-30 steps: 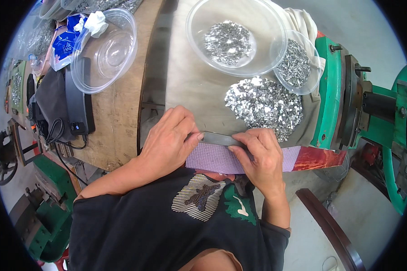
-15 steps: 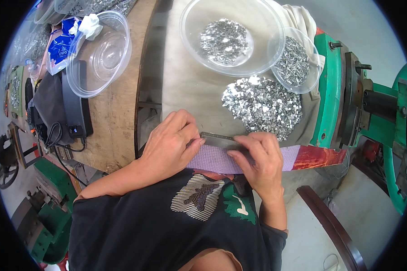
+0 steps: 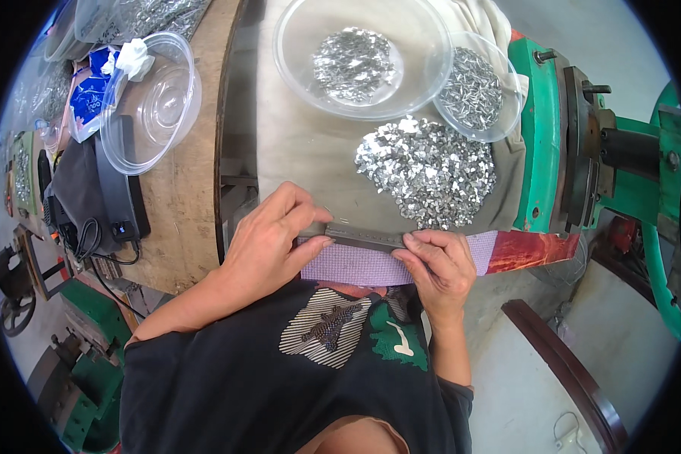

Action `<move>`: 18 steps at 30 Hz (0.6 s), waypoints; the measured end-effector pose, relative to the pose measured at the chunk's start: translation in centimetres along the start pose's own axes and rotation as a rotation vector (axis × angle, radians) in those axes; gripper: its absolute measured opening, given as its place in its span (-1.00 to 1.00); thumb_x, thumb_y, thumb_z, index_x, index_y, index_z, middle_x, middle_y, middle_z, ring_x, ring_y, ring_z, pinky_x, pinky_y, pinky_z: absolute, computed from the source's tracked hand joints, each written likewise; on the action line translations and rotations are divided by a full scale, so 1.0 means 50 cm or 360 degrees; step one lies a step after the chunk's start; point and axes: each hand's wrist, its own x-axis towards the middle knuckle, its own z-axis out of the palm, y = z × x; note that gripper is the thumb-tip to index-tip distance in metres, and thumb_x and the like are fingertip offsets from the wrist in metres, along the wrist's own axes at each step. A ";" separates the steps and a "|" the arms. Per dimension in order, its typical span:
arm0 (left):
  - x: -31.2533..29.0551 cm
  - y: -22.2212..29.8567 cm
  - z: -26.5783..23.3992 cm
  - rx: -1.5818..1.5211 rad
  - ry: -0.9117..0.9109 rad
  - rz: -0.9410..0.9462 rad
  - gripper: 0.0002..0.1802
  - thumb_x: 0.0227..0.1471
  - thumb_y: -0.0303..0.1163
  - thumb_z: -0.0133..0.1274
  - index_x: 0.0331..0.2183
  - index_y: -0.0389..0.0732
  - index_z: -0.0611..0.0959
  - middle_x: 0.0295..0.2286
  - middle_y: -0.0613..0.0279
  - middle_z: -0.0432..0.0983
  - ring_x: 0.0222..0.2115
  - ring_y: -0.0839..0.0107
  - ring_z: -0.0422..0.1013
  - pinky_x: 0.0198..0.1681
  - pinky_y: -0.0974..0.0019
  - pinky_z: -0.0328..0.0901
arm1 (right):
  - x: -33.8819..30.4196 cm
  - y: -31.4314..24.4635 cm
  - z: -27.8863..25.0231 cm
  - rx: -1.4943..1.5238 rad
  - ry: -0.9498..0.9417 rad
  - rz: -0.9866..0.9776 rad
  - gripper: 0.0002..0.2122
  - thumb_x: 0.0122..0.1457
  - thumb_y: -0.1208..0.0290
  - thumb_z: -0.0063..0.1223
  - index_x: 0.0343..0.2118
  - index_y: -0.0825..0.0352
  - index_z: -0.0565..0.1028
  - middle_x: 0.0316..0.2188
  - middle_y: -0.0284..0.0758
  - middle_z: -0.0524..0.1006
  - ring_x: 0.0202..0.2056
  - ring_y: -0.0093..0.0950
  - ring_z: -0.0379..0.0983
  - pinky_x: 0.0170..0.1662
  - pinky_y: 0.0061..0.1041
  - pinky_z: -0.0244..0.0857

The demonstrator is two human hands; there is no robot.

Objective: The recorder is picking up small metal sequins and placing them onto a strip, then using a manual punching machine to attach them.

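A narrow grey metal bar with a row of small notches or holes along it spans the gap between my hands, close to the cloth's near edge. Its left end is pinched between the thumb and fingers of my left hand. At the other end, my right hand grips it with thumb and forefinger. Beneath and in front of the bar lies a purple checked cloth. Just beyond my right hand spreads a heap of small shiny metal pieces. A couple of tiny slivers lie beyond the bar.
Past the heap stand a large clear bowl of metal flakes and a smaller clear bowl of little pins. A green machine borders the right side. Leftward, a wooden table carries an empty clear tub and a black device.
The bar has tipped so its notched face shows more plainly. My right fingers have closed in around its end. The whole view has shifted slightly.
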 end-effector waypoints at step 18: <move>0.081 0.066 -0.037 0.0574 -0.0066 0.0876 -0.69 -0.23 -0.48 0.28 -0.30 -0.18 0.65 -0.31 0.22 0.51 -0.32 0.20 0.46 -0.29 0.18 0.29 | -0.006 0.010 -0.047 -0.0105 0.0152 -0.0275 -0.75 -0.04 0.41 0.37 -0.26 0.28 0.62 -0.31 -0.35 0.60 -0.36 -0.41 0.53 -0.36 -0.44 0.34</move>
